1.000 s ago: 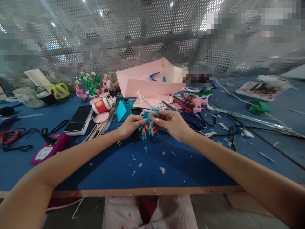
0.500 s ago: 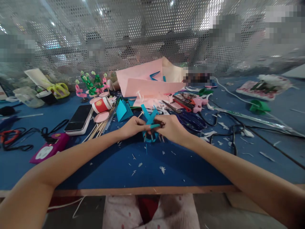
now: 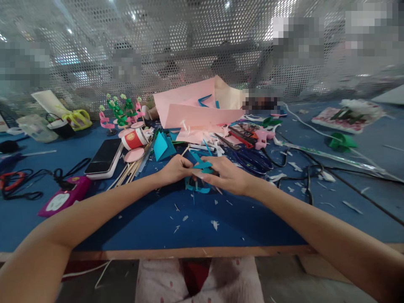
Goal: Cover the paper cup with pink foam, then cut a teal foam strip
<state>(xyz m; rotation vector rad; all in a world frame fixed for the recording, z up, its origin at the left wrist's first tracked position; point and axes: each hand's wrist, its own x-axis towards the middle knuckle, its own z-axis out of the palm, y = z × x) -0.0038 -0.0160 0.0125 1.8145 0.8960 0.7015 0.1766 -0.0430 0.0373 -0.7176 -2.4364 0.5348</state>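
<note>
Both hands meet over the middle of the blue table [image 3: 202, 227], around a piece made of blue paper strips [image 3: 199, 189]. My left hand [image 3: 177, 169] is closed, its fingers pinching the strips from the left. My right hand [image 3: 229, 174] grips them from the right, thumb and fingers closed over a blue band. A curved loop of the strip hangs below the fingertips, and thin ends stick up above them. The fingers hide part of the piece. Just behind my left hand stands a folded blue paper [image 3: 164, 146].
Left are a phone [image 3: 105, 158], wooden sticks [image 3: 132, 168], a red paper cup [image 3: 135, 139] and a purple device [image 3: 65, 195] with a cable. Pink paper [image 3: 195, 113] lies behind. Dark-blue-handled scissors [image 3: 252, 160] and a pink glue gun [image 3: 263, 138] sit right, among black cables and paper scraps.
The upright strip ends have folded down between the hands. My right hand has turned flatter, its fingers now across the band, and the lower loop looks wider. My left hand has barely moved.
</note>
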